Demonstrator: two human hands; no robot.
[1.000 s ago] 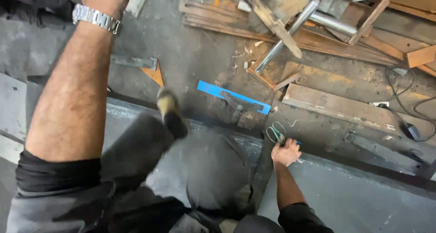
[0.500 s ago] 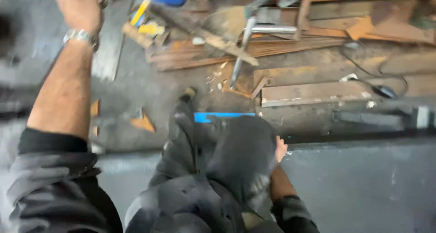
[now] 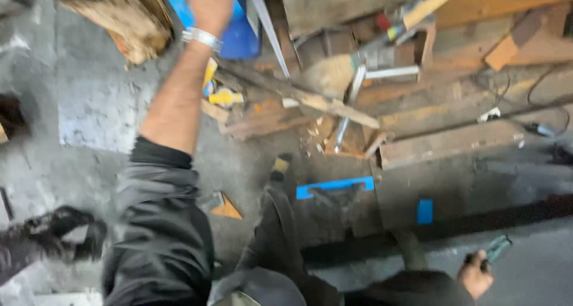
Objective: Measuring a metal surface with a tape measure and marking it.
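Observation:
My left hand (image 3: 209, 0) is stretched far forward at the top of the view, blurred, with a silver watch (image 3: 202, 37) on the wrist. It sits against a blue container (image 3: 240, 33) and a thin metal strip (image 3: 266, 25); whether it grips anything is unclear. My right hand (image 3: 474, 276) is low at the bottom right, closed on a green-handled hand tool (image 3: 496, 246) over a grey metal surface (image 3: 537, 270). My dark trouser leg and shoe (image 3: 279, 170) reach forward between the arms.
Planks and offcuts (image 3: 310, 100) lie piled ahead with a metal pipe (image 3: 346, 112) and a wooden-handled hammer (image 3: 427, 5). A blue flat bar (image 3: 334, 187), a small blue piece (image 3: 424, 211) and an orange wedge (image 3: 226, 207) lie on the floor. A rough log (image 3: 113, 19) sits top left.
My left arm has swung from the left side up and forward to the blue container. The view has shifted and blurred. My right hand stays low with the green-handled tool.

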